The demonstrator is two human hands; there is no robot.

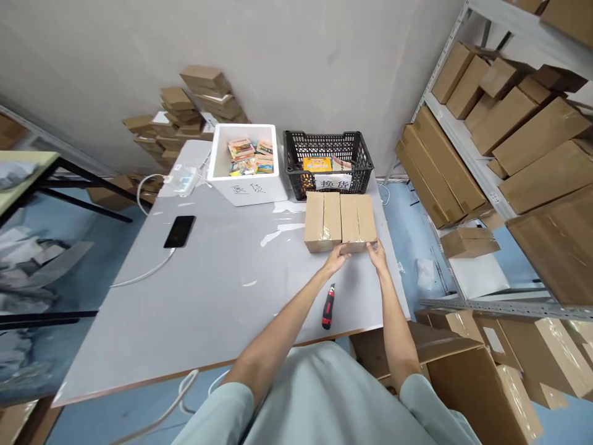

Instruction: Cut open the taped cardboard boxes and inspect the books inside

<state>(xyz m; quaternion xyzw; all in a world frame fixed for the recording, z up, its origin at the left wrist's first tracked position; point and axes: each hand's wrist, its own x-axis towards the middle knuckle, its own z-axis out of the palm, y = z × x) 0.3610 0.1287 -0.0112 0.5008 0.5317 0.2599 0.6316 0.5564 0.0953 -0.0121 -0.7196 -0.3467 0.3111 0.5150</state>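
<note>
A white foam box [245, 162] with colourful packs inside stands at the far side of the grey table [208, 296], and a black plastic crate [328, 162] stands just beside it. A black phone [180, 231] lies on the left with a white cable. A red utility knife [328, 306] lies near the front edge. Metal shelves [504, 142] on the right carry many brown cartons.

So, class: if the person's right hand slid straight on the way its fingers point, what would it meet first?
The right hand already touches the near end of the right cardboard box; beyond that stands the black basket.
</note>
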